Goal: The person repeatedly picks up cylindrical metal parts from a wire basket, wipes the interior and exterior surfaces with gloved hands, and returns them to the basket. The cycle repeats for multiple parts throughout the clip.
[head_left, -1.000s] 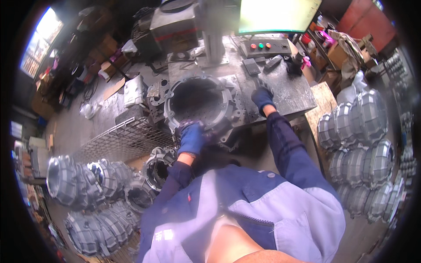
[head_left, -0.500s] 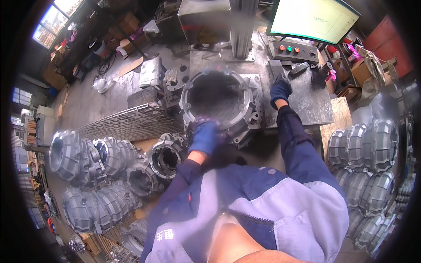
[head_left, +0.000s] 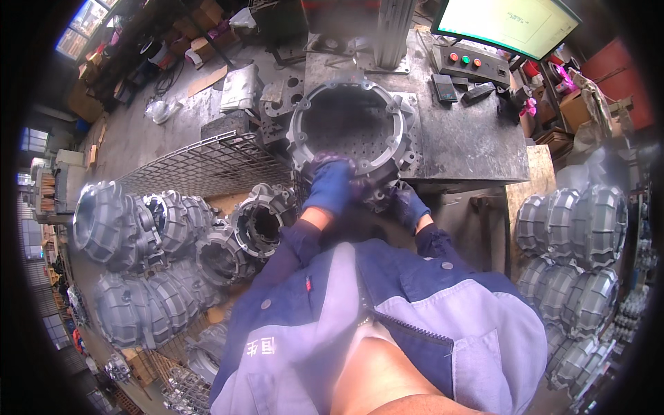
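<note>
A large grey ring-shaped metal housing point(head_left: 397, 131) stands on the metal worktable in front of me, its wide round opening facing up. My left hand point(head_left: 330, 187), in a blue glove with dark fingers, is closed on the near left part of its rim. On the near right side, low against the housing, my right hand point(head_left: 411, 206) in the same kind of glove has its fingers curled at the edge. The fingertips of both hands are partly hidden by the casting and shadow. Through the opening shows a plate with rows of small holes point(head_left: 360, 145).
A control box with coloured buttons point(head_left: 470, 63) and a monitor point(head_left: 508, 26) stand back right. A small dark box point(head_left: 444, 88) lies on the worktable point(head_left: 477, 138). Similar housings point(head_left: 155, 238) are stacked left, more housings point(head_left: 570, 228) right. A wire mesh panel point(head_left: 207, 166) stands left.
My right hand has left the small dark box on the table and come back to the near right side of the housing. My left hand stays at the rim. The view has shifted slightly.
</note>
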Action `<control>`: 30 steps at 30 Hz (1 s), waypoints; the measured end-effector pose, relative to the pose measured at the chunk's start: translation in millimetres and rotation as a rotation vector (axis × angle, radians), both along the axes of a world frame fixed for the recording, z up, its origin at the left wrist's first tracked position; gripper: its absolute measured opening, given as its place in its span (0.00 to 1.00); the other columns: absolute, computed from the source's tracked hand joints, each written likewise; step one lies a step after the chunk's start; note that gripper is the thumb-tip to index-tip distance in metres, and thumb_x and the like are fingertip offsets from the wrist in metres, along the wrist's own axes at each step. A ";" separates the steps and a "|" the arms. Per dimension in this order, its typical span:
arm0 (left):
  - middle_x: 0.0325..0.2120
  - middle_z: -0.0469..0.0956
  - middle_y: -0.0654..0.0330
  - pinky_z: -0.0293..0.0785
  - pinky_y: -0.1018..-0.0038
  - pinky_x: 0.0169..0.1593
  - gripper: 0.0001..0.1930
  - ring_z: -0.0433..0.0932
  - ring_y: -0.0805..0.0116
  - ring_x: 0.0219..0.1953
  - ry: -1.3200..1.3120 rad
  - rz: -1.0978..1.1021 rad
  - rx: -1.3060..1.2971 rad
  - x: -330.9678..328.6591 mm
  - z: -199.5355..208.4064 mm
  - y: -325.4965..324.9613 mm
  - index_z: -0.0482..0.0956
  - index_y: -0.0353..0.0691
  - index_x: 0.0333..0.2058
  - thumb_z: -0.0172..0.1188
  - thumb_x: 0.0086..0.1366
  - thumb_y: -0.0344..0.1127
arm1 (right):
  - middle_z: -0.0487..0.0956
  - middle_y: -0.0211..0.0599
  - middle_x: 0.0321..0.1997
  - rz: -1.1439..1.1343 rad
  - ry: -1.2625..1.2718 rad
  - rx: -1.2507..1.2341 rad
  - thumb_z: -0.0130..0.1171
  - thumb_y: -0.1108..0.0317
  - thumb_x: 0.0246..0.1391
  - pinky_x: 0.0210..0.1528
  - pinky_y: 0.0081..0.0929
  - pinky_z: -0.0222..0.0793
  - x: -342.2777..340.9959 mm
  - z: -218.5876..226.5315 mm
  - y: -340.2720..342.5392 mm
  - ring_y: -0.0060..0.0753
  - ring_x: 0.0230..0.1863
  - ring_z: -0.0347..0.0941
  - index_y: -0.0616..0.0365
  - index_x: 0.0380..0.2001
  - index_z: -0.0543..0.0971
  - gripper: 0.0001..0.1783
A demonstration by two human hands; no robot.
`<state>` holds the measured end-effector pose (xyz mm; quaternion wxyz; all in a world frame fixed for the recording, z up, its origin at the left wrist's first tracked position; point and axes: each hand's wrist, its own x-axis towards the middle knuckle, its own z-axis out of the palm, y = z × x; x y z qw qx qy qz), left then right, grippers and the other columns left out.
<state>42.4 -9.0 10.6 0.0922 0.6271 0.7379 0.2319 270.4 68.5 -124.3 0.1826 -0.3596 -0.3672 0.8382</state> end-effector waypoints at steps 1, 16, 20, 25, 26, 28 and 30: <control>0.25 0.79 0.48 0.70 0.56 0.45 0.15 0.78 0.44 0.36 -0.003 0.007 -0.017 0.7 1.0 -0.1 0.79 0.42 0.23 0.74 0.42 0.44 | 0.82 0.40 0.40 -0.032 0.132 -0.088 0.57 0.70 0.63 0.39 0.27 0.76 -1.6 -3.0 -0.7 0.30 0.39 0.79 0.58 0.48 0.78 0.11; 0.28 0.80 0.49 0.71 0.57 0.46 0.15 0.79 0.46 0.37 -0.014 0.024 -0.035 10.1 -12.9 -1.1 0.82 0.44 0.26 0.73 0.43 0.46 | 0.81 0.45 0.48 0.306 -0.265 1.127 0.71 0.63 0.41 0.55 0.40 0.71 15.7 -61.5 10.9 0.54 0.51 0.76 0.53 0.49 0.80 0.27; 0.28 0.80 0.50 0.70 0.56 0.46 0.16 0.79 0.47 0.37 0.035 0.010 -0.008 7.3 -17.1 0.1 0.81 0.43 0.25 0.73 0.41 0.47 | 0.82 0.44 0.45 0.218 -0.160 0.980 0.70 0.63 0.47 0.49 0.38 0.74 17.8 -62.4 9.2 0.48 0.48 0.77 0.53 0.48 0.80 0.23; 0.26 0.79 0.48 0.70 0.56 0.43 0.15 0.78 0.45 0.36 0.024 0.015 -0.055 8.6 -12.9 0.6 0.79 0.42 0.23 0.72 0.42 0.46 | 0.81 0.36 0.44 0.252 -0.200 1.020 0.61 0.64 0.62 0.40 0.36 0.76 16.5 -47.3 7.4 0.33 0.41 0.79 0.54 0.52 0.78 0.16; 0.25 0.79 0.48 0.70 0.56 0.43 0.16 0.78 0.45 0.36 0.032 0.016 -0.057 8.5 -12.4 1.1 0.79 0.42 0.22 0.72 0.43 0.46 | 0.81 0.36 0.44 0.252 -0.206 1.057 0.60 0.64 0.63 0.40 0.36 0.76 15.7 -46.1 5.2 0.33 0.42 0.79 0.54 0.52 0.78 0.16; 0.25 0.78 0.48 0.70 0.55 0.43 0.16 0.78 0.44 0.35 0.026 0.003 -0.024 8.5 -12.8 1.9 0.79 0.42 0.22 0.72 0.43 0.46 | 0.81 0.37 0.44 0.174 -0.134 0.836 0.59 0.66 0.63 0.40 0.35 0.76 15.7 -45.1 5.3 0.32 0.43 0.80 0.55 0.52 0.77 0.15; 0.25 0.78 0.48 0.70 0.55 0.43 0.15 0.78 0.45 0.35 0.074 -0.010 -0.059 8.4 -14.7 2.5 0.80 0.42 0.23 0.71 0.45 0.47 | 0.81 0.37 0.44 0.158 -0.119 0.841 0.59 0.67 0.64 0.39 0.34 0.77 16.6 -45.6 5.9 0.32 0.43 0.80 0.56 0.52 0.77 0.15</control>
